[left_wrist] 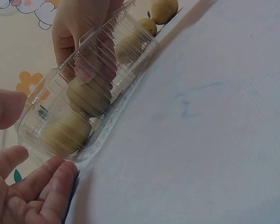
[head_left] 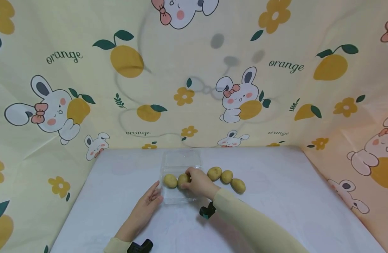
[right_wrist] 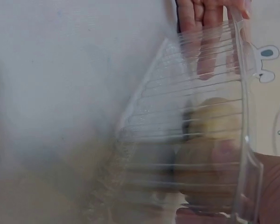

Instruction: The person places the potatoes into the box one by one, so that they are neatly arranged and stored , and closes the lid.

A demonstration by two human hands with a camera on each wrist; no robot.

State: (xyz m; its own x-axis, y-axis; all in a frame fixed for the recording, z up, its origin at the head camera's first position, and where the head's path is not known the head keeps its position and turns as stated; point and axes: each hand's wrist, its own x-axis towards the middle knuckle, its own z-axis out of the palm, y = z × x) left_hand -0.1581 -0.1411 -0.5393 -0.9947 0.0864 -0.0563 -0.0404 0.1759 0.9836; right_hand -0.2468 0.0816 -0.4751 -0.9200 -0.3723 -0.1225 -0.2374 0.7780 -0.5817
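A clear plastic box (head_left: 180, 199) stands in the middle of the table, with its see-through lid (head_left: 182, 157) laid back behind it. Inside, at the left, is one yellow potato (head_left: 170, 181). My right hand (head_left: 201, 183) reaches into the box and grips a second potato (head_left: 182, 180) by its top and side, close beside the first. The left hand (head_left: 144, 208) is at the box's left end, its fingers loosely extended. In the left wrist view its fingertips (left_wrist: 64, 171) are at the box wall; whether they press on it I cannot tell.
Right of the box, a large potato (head_left: 214, 173), a small potato (head_left: 227, 176) and an oval potato (head_left: 238, 186) lie in a slanting row on the white tabletop (head_left: 276, 203). A patterned cloth (head_left: 206, 116) hangs behind the table and along both sides.
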